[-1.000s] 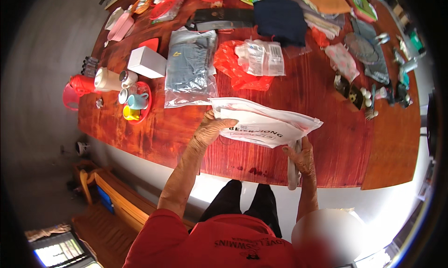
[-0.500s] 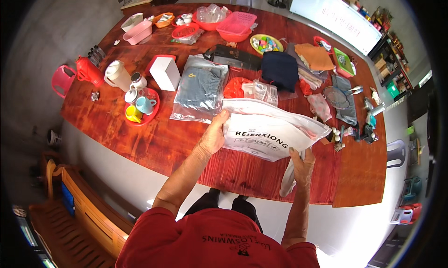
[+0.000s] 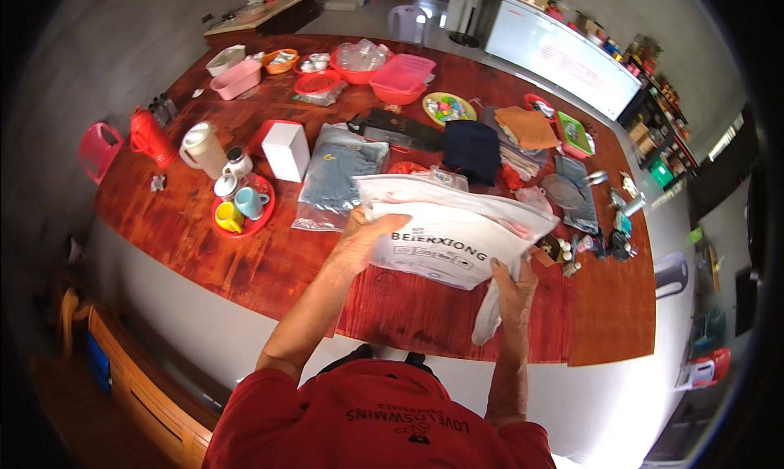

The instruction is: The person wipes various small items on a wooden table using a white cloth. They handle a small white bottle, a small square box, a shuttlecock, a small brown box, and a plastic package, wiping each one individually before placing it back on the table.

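Note:
A white printed plastic bag (image 3: 437, 261) is held up over the near side of the wooden table, tilted, its upper edge parted so pinkish-white contents show inside. My left hand (image 3: 365, 238) grips its left edge, with the thumb lying across the front. At the lower right corner my right hand (image 3: 514, 288) pinches the bag between thumb and fingers. A narrow white strip of soft material (image 3: 487, 315) hangs beside my right hand; whether it belongs to the bag is unclear. Behind the bag lies a clear bag of folded grey-blue clothing (image 3: 336, 175), partly covered.
On the wooden table (image 3: 400, 318) stand a red tray (image 3: 260, 221) of cups, a cream jug (image 3: 202, 149), a white box (image 3: 286, 152) and a red kettle (image 3: 149, 136). Farther back are a pink basket (image 3: 402, 75), folded dark cloth (image 3: 471, 149) and a racket (image 3: 563, 191).
The view has tilted up and shifted, showing more of the room. My left thumb now lies flatter across the bag's front, and the bag's upper edge gapes wider. Both hands keep their hold.

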`<act>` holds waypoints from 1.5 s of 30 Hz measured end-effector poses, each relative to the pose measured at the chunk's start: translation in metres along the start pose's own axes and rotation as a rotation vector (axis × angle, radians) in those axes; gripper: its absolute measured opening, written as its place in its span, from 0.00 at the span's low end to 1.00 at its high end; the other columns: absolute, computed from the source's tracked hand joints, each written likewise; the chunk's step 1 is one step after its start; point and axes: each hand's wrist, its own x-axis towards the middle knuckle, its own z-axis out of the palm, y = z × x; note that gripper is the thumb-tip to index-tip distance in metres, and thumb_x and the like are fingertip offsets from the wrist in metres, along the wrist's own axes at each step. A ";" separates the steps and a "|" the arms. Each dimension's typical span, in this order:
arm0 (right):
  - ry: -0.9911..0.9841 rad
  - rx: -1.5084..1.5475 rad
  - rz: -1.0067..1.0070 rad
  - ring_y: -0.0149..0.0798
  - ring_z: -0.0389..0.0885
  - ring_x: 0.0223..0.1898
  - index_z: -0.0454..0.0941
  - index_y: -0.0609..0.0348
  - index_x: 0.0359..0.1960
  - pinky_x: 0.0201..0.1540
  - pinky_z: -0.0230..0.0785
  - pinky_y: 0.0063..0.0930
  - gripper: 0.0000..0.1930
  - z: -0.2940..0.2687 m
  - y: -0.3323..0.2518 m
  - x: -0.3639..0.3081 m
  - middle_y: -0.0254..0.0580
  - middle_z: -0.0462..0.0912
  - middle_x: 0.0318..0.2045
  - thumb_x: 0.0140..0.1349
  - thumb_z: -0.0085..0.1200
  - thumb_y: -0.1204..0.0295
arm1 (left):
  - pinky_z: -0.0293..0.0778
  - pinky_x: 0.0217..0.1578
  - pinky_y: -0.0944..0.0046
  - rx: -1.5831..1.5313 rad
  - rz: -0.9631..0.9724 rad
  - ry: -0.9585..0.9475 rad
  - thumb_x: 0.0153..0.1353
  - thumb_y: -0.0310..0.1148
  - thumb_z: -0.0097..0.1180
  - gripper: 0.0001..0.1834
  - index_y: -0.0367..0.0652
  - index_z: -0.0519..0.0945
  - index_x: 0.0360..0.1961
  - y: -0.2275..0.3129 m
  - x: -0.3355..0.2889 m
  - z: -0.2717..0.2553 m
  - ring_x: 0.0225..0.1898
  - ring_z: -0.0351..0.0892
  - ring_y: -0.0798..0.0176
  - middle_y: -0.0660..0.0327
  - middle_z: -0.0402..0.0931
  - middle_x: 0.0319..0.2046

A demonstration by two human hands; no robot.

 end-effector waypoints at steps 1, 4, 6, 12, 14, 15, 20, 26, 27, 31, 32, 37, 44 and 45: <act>0.018 0.025 -0.008 0.27 0.72 0.41 0.74 0.64 0.45 0.45 0.65 0.22 0.14 0.004 0.006 0.000 0.37 0.77 0.39 0.57 0.54 0.80 | 0.74 0.41 0.67 -0.003 -0.033 0.002 0.47 0.27 0.66 0.17 0.43 0.80 0.41 0.001 0.001 -0.007 0.36 0.79 0.70 0.64 0.81 0.35; -0.075 0.083 0.022 0.27 0.71 0.41 0.74 0.64 0.46 0.46 0.64 0.21 0.14 0.015 -0.003 0.000 0.36 0.75 0.40 0.57 0.55 0.79 | 0.70 0.50 0.62 -0.188 -0.039 0.042 0.56 0.41 0.60 0.22 0.42 0.75 0.49 0.003 0.004 -0.027 0.47 0.75 0.64 0.62 0.77 0.45; -0.066 0.071 -0.036 0.27 0.71 0.41 0.74 0.64 0.46 0.46 0.64 0.21 0.14 0.020 -0.010 0.000 0.36 0.75 0.41 0.57 0.55 0.79 | 0.66 0.54 0.60 -0.230 -0.034 0.082 0.57 0.46 0.58 0.26 0.42 0.73 0.51 0.006 0.005 -0.024 0.52 0.72 0.62 0.60 0.75 0.48; -0.067 0.022 -0.108 0.30 0.72 0.42 0.73 0.66 0.45 0.46 0.64 0.22 0.15 0.027 -0.009 -0.005 0.39 0.74 0.41 0.54 0.57 0.80 | 0.61 0.57 0.58 -0.210 -0.033 0.086 0.54 0.47 0.56 0.29 0.40 0.71 0.52 0.017 0.003 -0.024 0.55 0.68 0.58 0.57 0.73 0.51; -0.070 0.008 -0.128 0.32 0.72 0.42 0.73 0.66 0.45 0.46 0.64 0.22 0.16 0.030 -0.013 -0.007 0.41 0.74 0.41 0.53 0.57 0.80 | 0.62 0.57 0.57 -0.233 -0.016 0.066 0.53 0.46 0.55 0.28 0.40 0.72 0.52 0.017 0.004 -0.029 0.54 0.69 0.58 0.57 0.73 0.50; -0.073 -0.005 -0.141 0.33 0.73 0.42 0.73 0.66 0.45 0.46 0.65 0.23 0.16 0.032 -0.015 -0.007 0.41 0.74 0.41 0.53 0.57 0.80 | 0.62 0.57 0.57 -0.245 -0.011 0.056 0.53 0.45 0.55 0.28 0.39 0.72 0.51 0.018 0.003 -0.031 0.54 0.70 0.57 0.56 0.74 0.50; -0.061 -0.047 -0.183 0.34 0.73 0.42 0.73 0.66 0.44 0.46 0.65 0.24 0.16 0.038 -0.030 -0.009 0.42 0.74 0.41 0.52 0.58 0.80 | 0.64 0.55 0.56 -0.312 0.013 -0.030 0.51 0.43 0.55 0.27 0.37 0.72 0.50 0.021 -0.003 -0.038 0.51 0.72 0.55 0.55 0.75 0.47; -0.065 -0.099 -0.228 0.36 0.75 0.40 0.74 0.66 0.43 0.43 0.67 0.25 0.16 0.036 -0.040 -0.011 0.43 0.74 0.40 0.51 0.59 0.79 | 0.63 0.56 0.55 -0.398 0.012 0.007 0.49 0.40 0.54 0.26 0.36 0.73 0.48 0.011 -0.005 -0.046 0.50 0.72 0.54 0.55 0.76 0.46; -0.070 -0.134 -0.261 0.36 0.75 0.40 0.74 0.66 0.43 0.43 0.67 0.25 0.16 0.036 -0.044 -0.010 0.43 0.74 0.40 0.51 0.59 0.79 | 0.63 0.56 0.55 -0.412 0.012 0.019 0.49 0.40 0.53 0.26 0.37 0.73 0.48 0.009 -0.004 -0.047 0.50 0.72 0.54 0.55 0.76 0.46; -0.076 -0.205 -0.337 0.38 0.75 0.39 0.75 0.67 0.42 0.42 0.68 0.26 0.15 0.035 -0.055 -0.010 0.45 0.74 0.39 0.51 0.59 0.80 | 0.63 0.55 0.55 -0.431 0.021 0.034 0.48 0.41 0.53 0.25 0.37 0.74 0.46 0.008 -0.004 -0.042 0.49 0.72 0.54 0.55 0.76 0.45; -0.075 -0.207 -0.347 0.39 0.75 0.39 0.75 0.67 0.42 0.42 0.68 0.26 0.15 0.035 -0.056 -0.009 0.45 0.74 0.39 0.51 0.58 0.80 | 0.64 0.54 0.55 -0.430 0.030 0.040 0.47 0.41 0.53 0.25 0.37 0.74 0.46 0.006 -0.003 -0.043 0.48 0.73 0.54 0.55 0.76 0.44; -0.073 -0.184 -0.391 0.40 0.76 0.39 0.75 0.67 0.41 0.41 0.68 0.28 0.15 0.033 -0.060 -0.018 0.47 0.74 0.40 0.49 0.58 0.81 | 0.66 0.53 0.53 -0.429 0.132 -0.105 0.48 0.45 0.52 0.28 0.40 0.71 0.48 -0.004 -0.001 -0.058 0.48 0.73 0.54 0.54 0.75 0.44; -0.006 -0.242 -0.497 0.46 0.77 0.39 0.75 0.67 0.42 0.42 0.69 0.31 0.18 0.039 -0.066 -0.032 0.51 0.76 0.41 0.47 0.58 0.79 | 0.65 0.53 0.54 -0.281 0.339 0.184 0.59 0.59 0.47 0.31 0.45 0.66 0.53 -0.012 0.002 -0.041 0.52 0.68 0.59 0.59 0.69 0.48; 0.032 -0.250 -0.462 0.46 0.77 0.39 0.75 0.67 0.42 0.42 0.69 0.31 0.18 0.042 -0.067 -0.034 0.51 0.76 0.41 0.47 0.58 0.79 | 0.64 0.55 0.54 -0.241 0.381 0.170 0.61 0.58 0.45 0.31 0.46 0.65 0.55 -0.015 0.003 -0.038 0.53 0.67 0.60 0.60 0.68 0.49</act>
